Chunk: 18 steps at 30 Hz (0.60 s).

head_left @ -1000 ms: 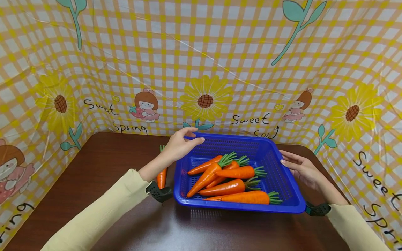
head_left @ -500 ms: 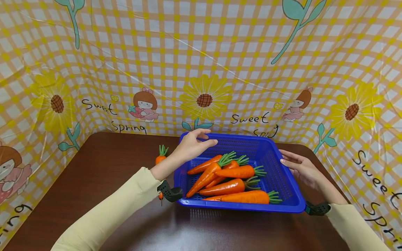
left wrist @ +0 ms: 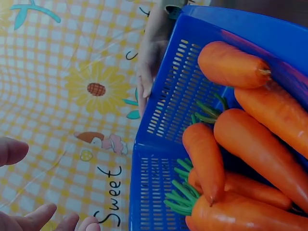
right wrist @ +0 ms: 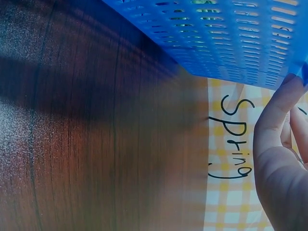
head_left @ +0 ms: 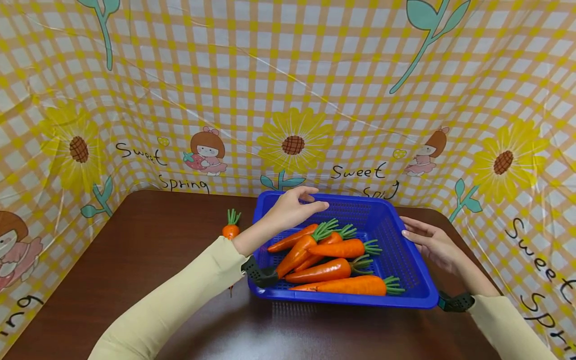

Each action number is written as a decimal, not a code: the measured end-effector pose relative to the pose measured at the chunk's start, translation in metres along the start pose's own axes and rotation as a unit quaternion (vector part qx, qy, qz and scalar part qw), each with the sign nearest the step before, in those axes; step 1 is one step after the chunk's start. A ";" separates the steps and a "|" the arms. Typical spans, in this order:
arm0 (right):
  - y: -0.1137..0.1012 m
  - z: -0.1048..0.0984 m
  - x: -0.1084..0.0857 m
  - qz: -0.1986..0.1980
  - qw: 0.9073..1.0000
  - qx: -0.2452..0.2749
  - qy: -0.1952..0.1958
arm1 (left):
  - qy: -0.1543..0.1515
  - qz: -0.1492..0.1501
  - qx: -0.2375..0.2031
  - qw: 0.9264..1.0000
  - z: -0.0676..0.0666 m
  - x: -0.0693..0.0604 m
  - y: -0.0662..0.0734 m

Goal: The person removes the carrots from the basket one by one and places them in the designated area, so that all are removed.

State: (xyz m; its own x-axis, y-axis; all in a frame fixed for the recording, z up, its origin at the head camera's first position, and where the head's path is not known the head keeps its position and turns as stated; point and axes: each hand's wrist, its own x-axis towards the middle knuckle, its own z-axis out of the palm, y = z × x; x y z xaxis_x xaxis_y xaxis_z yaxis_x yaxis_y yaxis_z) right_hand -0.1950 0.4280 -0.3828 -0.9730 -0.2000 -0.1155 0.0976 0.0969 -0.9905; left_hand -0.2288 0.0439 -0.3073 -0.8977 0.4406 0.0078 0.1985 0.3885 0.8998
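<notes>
- Head view: a blue, rectangular, perforated plastic basket (head_left: 346, 298) stands on a dark brown wood-grain table (head_left: 171, 240). Several tapered, glossy orange carrots with green tops (head_left: 344, 247) lie inside it, some crossing, mostly with long axes running left to right or aslant and tops toward the basket's right side.
- Same view: the left hand (head_left: 291, 207) hangs above the basket's far left part, thumb and fingers apart and loosely bent, with nothing between them. The carrots inside lie below it and toward the basket's near rim; it is the nearer hand to them.
- Same view: one loose orange carrot (head_left: 231, 231) lies outside, left of the basket, its long axis running from far to near with the green top far. The pale yellow left sleeve (head_left: 180, 300) hides its middle.
- Same view: the right hand (head_left: 436, 245) is at the basket's right rim, outside the wall.
- Left wrist view: the left hand's fingers show spread and clear of the basket; the carrots inside overlap.
- Right wrist view: the right hand's thumb touches the basket's rim; whether thumb and fingers pinch it cannot be told.
</notes>
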 end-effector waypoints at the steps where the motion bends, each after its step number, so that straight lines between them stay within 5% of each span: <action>1: 0.000 0.000 0.000 0.000 1.000 0.000 -0.001 | -0.003 -0.001 0.000 1.000 0.001 0.001 0.001; 18: 0.001 0.000 0.000 -0.005 1.000 0.016 -0.006 | -0.096 -0.010 0.026 0.995 0.026 0.022 0.008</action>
State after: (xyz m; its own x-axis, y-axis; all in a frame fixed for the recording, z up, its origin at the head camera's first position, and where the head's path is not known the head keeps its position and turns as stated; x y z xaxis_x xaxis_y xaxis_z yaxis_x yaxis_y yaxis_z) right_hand -0.1948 0.4283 -0.3832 -0.9713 -0.2126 -0.1064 0.0950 0.0628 -0.9935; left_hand -0.2363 0.0779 -0.3117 -0.8107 0.5770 -0.0988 0.2056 0.4386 0.8749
